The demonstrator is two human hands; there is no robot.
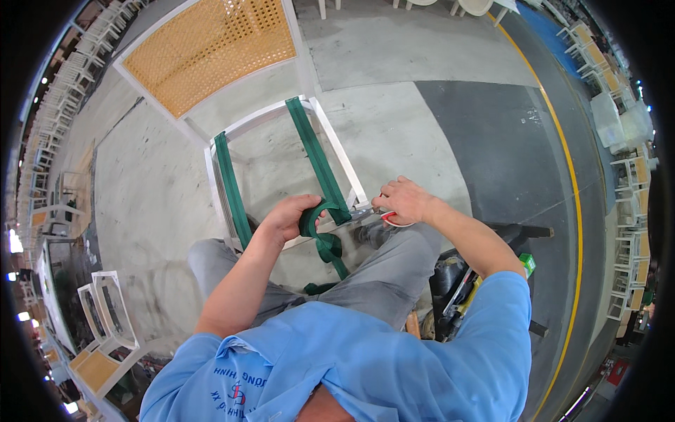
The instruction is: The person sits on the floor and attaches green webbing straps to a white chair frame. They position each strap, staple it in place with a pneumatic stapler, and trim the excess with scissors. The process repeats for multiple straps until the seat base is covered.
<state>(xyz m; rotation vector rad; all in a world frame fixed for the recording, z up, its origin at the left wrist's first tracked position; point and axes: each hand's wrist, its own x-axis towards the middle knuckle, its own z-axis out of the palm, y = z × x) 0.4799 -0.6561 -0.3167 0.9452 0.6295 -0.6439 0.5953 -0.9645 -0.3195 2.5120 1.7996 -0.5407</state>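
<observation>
My left hand [285, 218] is closed on a loose length of green webbing strap [328, 247], which loops over the fingers and hangs down between my knees. In my right hand [409, 200] is a pair of scissors [389, 219] with red-and-white handles. Its metal blades point left, close by the near end of a green strap [314, 151] on the seat frame; whether they touch the webbing I cannot tell. The white chair frame [342, 156] stands in front of me. Another green strap [232, 190] runs front to back along its left side.
A woven cane backrest [211, 53] in a white frame rises at the chair's far side. By my right leg is a dark stand [450, 281] with tools and a green box [527, 263]. White chairs [109, 330] stand at the left, and several more line both sides.
</observation>
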